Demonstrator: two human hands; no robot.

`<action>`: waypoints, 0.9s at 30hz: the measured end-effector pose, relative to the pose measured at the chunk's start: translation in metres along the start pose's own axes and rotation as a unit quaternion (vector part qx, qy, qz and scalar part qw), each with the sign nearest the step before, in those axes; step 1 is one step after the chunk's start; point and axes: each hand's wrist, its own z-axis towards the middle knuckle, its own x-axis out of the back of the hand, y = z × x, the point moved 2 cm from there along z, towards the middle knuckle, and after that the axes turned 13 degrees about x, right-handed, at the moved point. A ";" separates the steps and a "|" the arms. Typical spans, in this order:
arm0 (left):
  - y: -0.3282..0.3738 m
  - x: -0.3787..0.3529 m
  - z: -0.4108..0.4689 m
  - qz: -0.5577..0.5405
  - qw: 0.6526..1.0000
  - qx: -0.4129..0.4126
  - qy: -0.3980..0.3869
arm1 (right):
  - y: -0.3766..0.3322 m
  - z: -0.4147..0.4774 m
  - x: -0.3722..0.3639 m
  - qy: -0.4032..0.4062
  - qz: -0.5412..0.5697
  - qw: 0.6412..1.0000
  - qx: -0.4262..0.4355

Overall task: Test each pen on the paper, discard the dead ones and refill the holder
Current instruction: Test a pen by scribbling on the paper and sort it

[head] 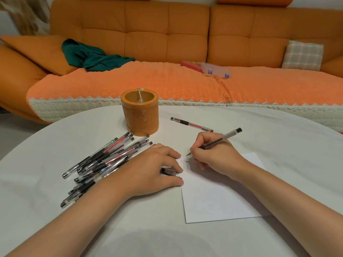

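The right hand [213, 154] clamps the pen [228, 135] in a writing grip, tip on the paper [213, 201] near its top corner, apparently testing ink, while the left hand [154, 169] pins it steady (cap [168, 171] pinched under its fingers).

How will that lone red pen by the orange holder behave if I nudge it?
The red pen lies flat on the smooth white table; its round barrel would probably roll. Its black rubber grip may slow it. It looks like light, stiff plastic.
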 end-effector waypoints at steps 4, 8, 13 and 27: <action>-0.001 -0.004 -0.001 -0.005 1.000 -0.007 0.017 | 0.003 0.002 -0.004 -0.029 0.002 1.000 -0.003; -0.002 -0.009 -0.002 -0.007 0.999 -0.022 0.036 | 0.002 0.001 -0.001 -0.049 0.026 0.998 -0.021; -0.001 -0.008 -0.002 0.002 0.999 -0.025 0.035 | 0.005 0.003 -0.003 -0.014 0.015 1.000 0.003; -0.001 -0.012 -0.005 0.055 0.998 -0.034 0.020 | 0.009 0.005 -0.006 -0.048 -0.005 0.999 0.007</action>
